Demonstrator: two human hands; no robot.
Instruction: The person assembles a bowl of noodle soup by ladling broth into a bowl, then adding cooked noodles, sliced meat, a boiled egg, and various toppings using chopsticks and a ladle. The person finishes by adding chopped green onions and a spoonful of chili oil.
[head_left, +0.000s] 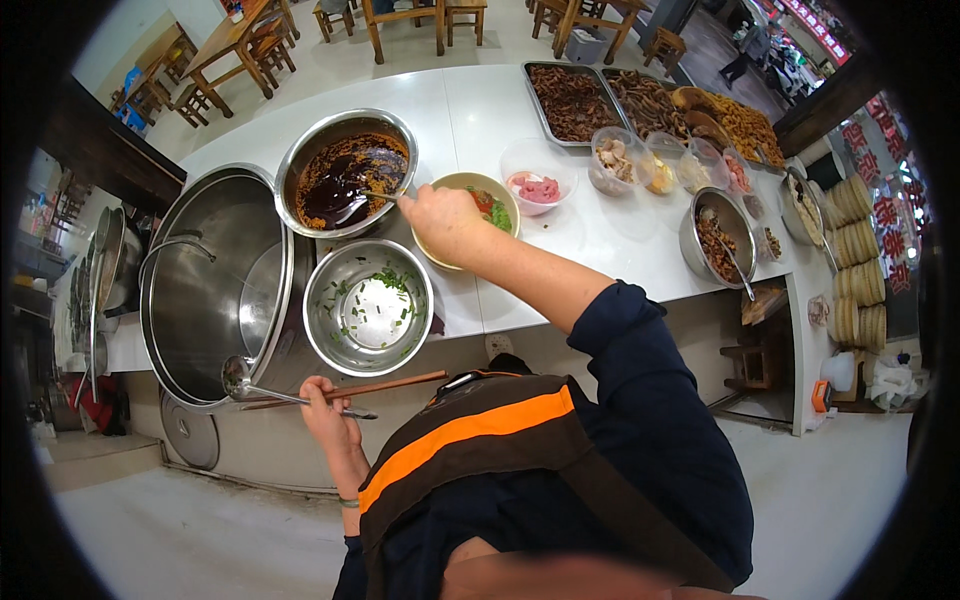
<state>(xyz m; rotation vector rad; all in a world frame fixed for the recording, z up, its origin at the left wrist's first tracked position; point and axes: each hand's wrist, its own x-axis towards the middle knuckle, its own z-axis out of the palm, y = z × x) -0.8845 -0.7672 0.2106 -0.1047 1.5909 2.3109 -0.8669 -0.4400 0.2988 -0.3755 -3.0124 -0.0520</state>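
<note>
My right hand (448, 222) is closed on the handle of a metal spoon (352, 208), whose bowl rests in dark red chili oil (345, 175) inside a steel basin (289, 150). Under that hand stands a pale yellow bowl (516, 218) with something red and chopped greens in it. Lower at the left, my left hand (330, 418) grips a metal ladle (237, 378) together with wooden chopsticks (410, 383). A steel bowl (428, 310) holding chopped green onion (392, 280) sits between my hands at the counter's near edge.
A big steel pot (148, 300) stands at the left. Farther right, the white counter (590, 245) carries trays of dark food (572, 100), several clear tubs (612, 160) and a steel pot (692, 240) with a spoon. Bamboo steamers (858, 245) are stacked at the far right.
</note>
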